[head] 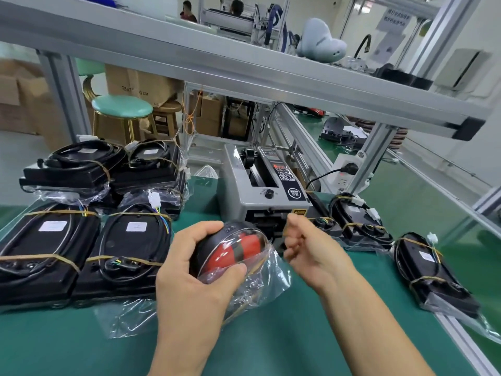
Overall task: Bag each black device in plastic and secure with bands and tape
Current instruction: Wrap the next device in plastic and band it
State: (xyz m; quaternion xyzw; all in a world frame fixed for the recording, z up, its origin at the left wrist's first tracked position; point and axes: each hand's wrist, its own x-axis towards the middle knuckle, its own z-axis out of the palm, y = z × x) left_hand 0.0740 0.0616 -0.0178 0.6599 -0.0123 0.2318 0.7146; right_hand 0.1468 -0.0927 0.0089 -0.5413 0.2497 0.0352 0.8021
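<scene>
My left hand (189,267) grips a black device with a red face (238,248), wrapped in a clear plastic bag (260,289), just above the green mat. My right hand (306,240) is right of it at the outlet of the grey tape dispenser (260,185). Its thumb and forefinger are pinched together; whether tape is between them I cannot tell. Bagged, banded black devices (130,248) lie at the left, with more stacked behind (146,169). Two more bagged devices (431,270) lie at the right.
The green mat (284,343) covers the bench, which ends at an aluminium rail (461,340) on the right. A metal shelf beam (244,74) crosses overhead. A power cable (325,175) runs from the dispenser to a socket. Stools and cartons stand behind.
</scene>
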